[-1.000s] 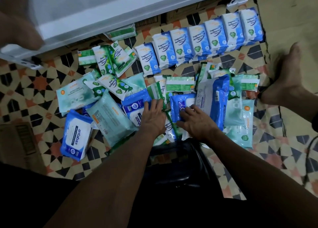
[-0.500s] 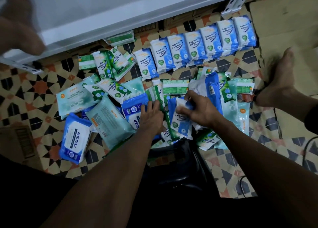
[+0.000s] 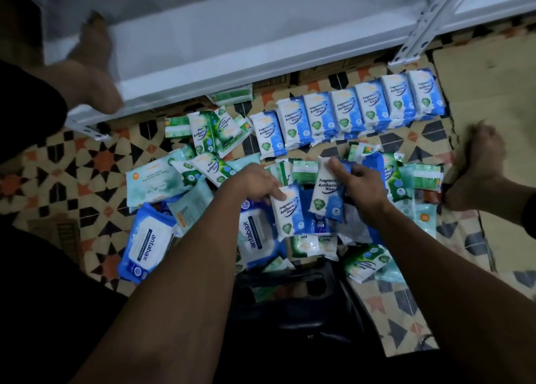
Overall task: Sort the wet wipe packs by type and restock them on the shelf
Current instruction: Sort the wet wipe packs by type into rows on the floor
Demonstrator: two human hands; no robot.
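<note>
A loose heap of green, teal and blue wipe packs [image 3: 179, 177] covers the patterned floor, with a white metal shelf [image 3: 232, 35] beyond. The left hand [image 3: 255, 183] pinches one blue-and-white antibacterial wipe pack [image 3: 287, 212]; the right hand [image 3: 362, 183] grips another blue-and-white pack [image 3: 324, 192] just beside it, near a far row of matching packs [image 3: 348, 111].

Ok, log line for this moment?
left hand: holds blue pack | right hand: holds second blue pack | blue row: on floor | shelf: no packs visible

A patterned floor mat [image 3: 72, 163] covers the ground, flattened cardboard [image 3: 487, 88] lies at right, and two bare feet [image 3: 478, 166] rest on them.
</note>
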